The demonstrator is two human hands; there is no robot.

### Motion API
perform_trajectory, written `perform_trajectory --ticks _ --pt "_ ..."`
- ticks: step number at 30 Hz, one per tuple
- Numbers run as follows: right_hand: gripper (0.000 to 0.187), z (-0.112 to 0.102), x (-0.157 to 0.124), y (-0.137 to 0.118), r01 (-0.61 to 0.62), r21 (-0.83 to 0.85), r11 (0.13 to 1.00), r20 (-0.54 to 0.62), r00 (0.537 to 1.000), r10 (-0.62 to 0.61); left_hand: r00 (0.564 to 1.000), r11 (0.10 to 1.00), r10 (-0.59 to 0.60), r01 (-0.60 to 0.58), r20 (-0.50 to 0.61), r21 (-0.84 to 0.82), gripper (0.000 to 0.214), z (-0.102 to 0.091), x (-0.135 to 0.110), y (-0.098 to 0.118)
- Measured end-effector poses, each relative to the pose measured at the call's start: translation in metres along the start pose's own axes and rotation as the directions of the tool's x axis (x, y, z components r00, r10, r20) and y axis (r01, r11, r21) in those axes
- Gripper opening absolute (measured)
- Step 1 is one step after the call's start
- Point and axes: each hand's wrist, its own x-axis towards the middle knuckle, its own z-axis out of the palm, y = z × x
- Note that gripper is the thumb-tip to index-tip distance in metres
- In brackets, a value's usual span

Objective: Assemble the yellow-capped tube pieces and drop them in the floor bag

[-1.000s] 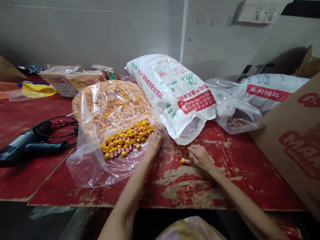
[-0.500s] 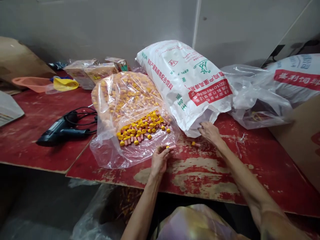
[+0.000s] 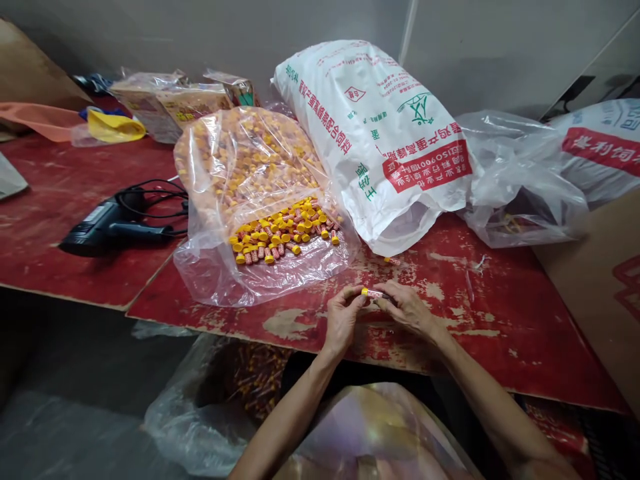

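Note:
A small tube with a yellow cap and reddish print lies level between my hands. My left hand pinches it at the capped end. The fingers of my right hand close on its opposite end and partly cover it. Just beyond, another yellow-capped tube rests on the table by the mouth of a white printed sack. To the left, many such tubes spill at the opening of a clear plastic bag full of them.
A heat gun with a black cord lies left on the worn red table. Boxes stand behind it. At right are a clear bag and a cardboard carton. Below the table edge, a plastic-lined container holds many tubes.
My right hand has left the white sack's mouth and come to the tube in my left hand. My left hand has moved slightly right with the tube. The view has tilted down.

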Motion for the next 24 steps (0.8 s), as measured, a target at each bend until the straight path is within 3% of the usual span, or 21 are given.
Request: perform_trajectory --ticks 5,10,13,15,17,19,21,24 --pt "0.025 0.011 -0.003 -0.009 -0.014 -0.125 0.992 0.040 0.999 0.019 0.996 0.994 0.091 -0.092 0.019 0.063 0.022 0.004 -0.010 -0.017" --pt "0.024 0.015 -0.005 -0.018 -0.125 -0.332 0.935 0.104 0.980 0.168 0.998 0.997 0.059 -0.060 0.008 0.044 0.024 0.008 -0.014 -0.033" --pt "0.025 0.007 0.001 -0.019 -0.122 -0.398 0.909 0.226 0.948 0.226 0.988 0.984 0.010 -0.036 0.151 0.173 0.021 0.003 -0.009 -0.030" --pt "0.028 -0.001 0.009 -0.020 -0.111 -0.490 0.865 0.305 0.907 0.289 0.975 0.931 0.055 -0.128 0.217 0.342 0.020 -0.002 0.001 -0.021" --pt "0.027 -0.007 0.017 -0.022 -0.098 -0.592 0.800 0.342 0.869 0.359 0.958 0.801 0.221 -0.284 0.181 0.527 0.018 -0.006 0.018 -0.006" --pt "0.024 -0.011 0.024 -0.025 -0.089 -0.639 0.764 0.346 0.854 0.389 0.903 0.607 0.413 -0.369 0.117 0.704 0.016 -0.009 0.044 0.010" --pt "0.021 -0.012 0.027 -0.026 -0.091 -0.637 0.765 0.348 0.852 0.391 0.852 0.413 0.515 -0.344 0.095 0.843 0.015 -0.009 0.076 0.024" --pt "0.023 -0.010 0.023 -0.020 -0.101 -0.627 0.773 0.332 0.862 0.382 0.844 0.175 0.528 -0.219 0.097 0.960 0.016 -0.005 0.124 0.032"
